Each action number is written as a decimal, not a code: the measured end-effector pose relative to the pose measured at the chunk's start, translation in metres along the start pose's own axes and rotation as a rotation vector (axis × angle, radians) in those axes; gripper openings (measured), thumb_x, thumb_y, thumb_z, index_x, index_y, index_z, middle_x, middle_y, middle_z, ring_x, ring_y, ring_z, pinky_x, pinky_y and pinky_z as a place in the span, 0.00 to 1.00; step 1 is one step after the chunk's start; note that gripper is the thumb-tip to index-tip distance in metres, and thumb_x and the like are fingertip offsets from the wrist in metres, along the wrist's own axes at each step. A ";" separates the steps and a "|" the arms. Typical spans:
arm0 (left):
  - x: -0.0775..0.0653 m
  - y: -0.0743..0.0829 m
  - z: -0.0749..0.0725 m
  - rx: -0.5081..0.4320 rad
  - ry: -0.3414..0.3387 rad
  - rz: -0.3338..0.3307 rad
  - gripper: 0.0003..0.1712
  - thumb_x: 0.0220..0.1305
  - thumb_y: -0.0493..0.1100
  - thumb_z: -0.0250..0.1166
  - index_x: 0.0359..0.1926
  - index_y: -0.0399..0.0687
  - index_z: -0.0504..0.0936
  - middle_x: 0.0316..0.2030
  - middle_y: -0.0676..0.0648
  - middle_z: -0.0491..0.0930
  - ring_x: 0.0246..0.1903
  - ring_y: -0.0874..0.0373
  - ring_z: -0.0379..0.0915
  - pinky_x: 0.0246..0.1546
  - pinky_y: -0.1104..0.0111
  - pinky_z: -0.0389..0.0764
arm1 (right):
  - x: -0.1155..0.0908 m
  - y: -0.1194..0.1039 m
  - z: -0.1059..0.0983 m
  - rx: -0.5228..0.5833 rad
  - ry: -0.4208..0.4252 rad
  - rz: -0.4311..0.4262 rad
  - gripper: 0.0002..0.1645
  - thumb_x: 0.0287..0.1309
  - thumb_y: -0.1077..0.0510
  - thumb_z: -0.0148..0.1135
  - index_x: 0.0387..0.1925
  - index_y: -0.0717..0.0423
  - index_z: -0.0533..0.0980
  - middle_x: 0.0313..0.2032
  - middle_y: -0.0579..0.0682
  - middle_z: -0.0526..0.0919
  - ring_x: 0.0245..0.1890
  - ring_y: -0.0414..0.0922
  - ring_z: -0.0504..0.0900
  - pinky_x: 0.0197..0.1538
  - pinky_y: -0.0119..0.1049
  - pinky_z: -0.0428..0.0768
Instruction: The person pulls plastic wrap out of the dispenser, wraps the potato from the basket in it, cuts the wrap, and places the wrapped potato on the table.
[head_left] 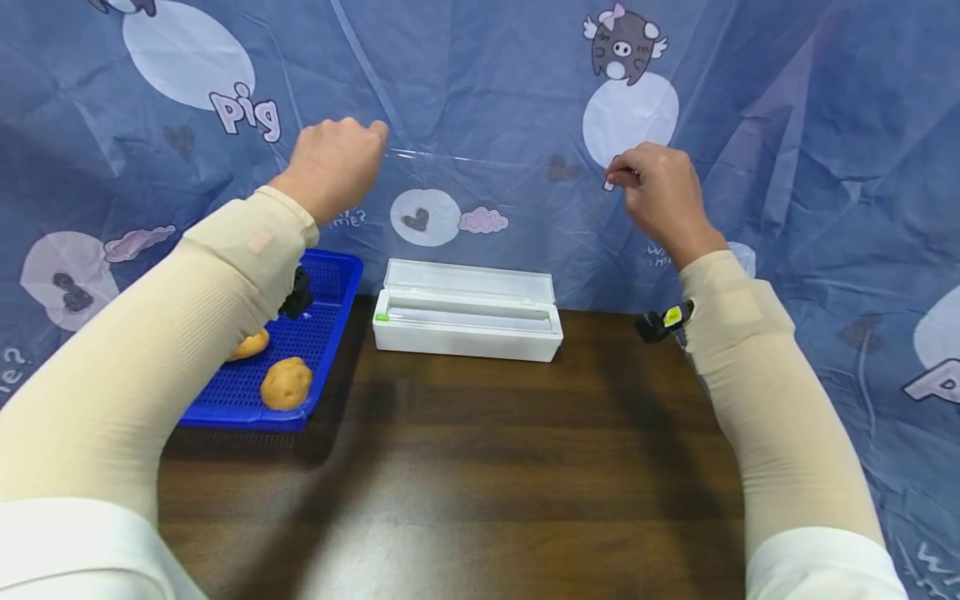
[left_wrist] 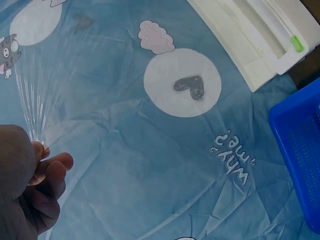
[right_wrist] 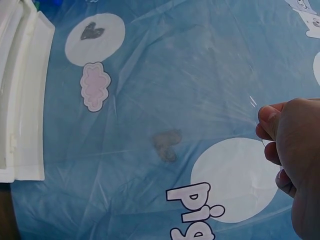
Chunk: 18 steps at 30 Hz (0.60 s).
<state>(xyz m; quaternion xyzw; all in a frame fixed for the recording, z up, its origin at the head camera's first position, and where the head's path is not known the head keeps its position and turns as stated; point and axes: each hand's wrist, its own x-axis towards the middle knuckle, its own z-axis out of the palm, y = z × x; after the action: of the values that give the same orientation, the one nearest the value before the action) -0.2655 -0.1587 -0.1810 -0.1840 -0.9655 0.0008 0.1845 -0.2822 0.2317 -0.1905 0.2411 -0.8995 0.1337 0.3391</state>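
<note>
A clear sheet of cling film [left_wrist: 34, 107] stretches between my two raised hands, high above the far side of the table. One end is gathered into creases where my left hand [head_left: 333, 167] pinches it between thumb and fingers. My right hand [head_left: 662, 190] pinches the other end, fingers curled in the right wrist view. Below and between the hands stands a white cling film dispenser [head_left: 465, 340], its lid [head_left: 468, 280] raised at the back. A green slider [head_left: 382, 317] sits at the left end of its front edge.
Left of the dispenser is a blue plastic basket [head_left: 341, 337], partly behind my left forearm. In it lie a round potato [head_left: 287, 383] and another potato [head_left: 250, 344], half hidden. A printed blue cloth [head_left: 525, 108] hangs behind the brown wooden table [head_left: 480, 467].
</note>
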 end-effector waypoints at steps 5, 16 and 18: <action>-0.003 0.001 -0.003 -0.006 0.008 0.007 0.08 0.67 0.28 0.43 0.43 0.31 0.69 0.33 0.24 0.78 0.34 0.24 0.77 0.31 0.35 0.78 | -0.001 -0.001 -0.003 0.008 0.007 -0.013 0.07 0.67 0.63 0.64 0.35 0.62 0.86 0.33 0.57 0.86 0.36 0.55 0.83 0.44 0.48 0.77; -0.011 0.004 -0.010 0.001 0.033 0.020 0.06 0.65 0.28 0.44 0.39 0.33 0.68 0.31 0.25 0.77 0.32 0.24 0.77 0.29 0.35 0.77 | -0.005 -0.004 -0.010 0.016 0.046 -0.056 0.06 0.65 0.62 0.66 0.35 0.62 0.86 0.32 0.57 0.85 0.34 0.54 0.82 0.41 0.48 0.76; -0.013 0.004 -0.011 -0.002 0.028 0.019 0.07 0.66 0.28 0.44 0.40 0.33 0.68 0.31 0.26 0.77 0.31 0.24 0.77 0.29 0.35 0.77 | -0.006 -0.005 -0.012 0.015 0.049 -0.069 0.06 0.65 0.63 0.66 0.35 0.62 0.86 0.32 0.57 0.85 0.35 0.54 0.83 0.42 0.48 0.77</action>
<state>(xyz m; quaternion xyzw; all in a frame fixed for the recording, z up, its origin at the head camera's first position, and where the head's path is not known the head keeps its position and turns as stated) -0.2486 -0.1603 -0.1756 -0.1935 -0.9610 -0.0009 0.1977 -0.2696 0.2346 -0.1857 0.2710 -0.8811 0.1344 0.3635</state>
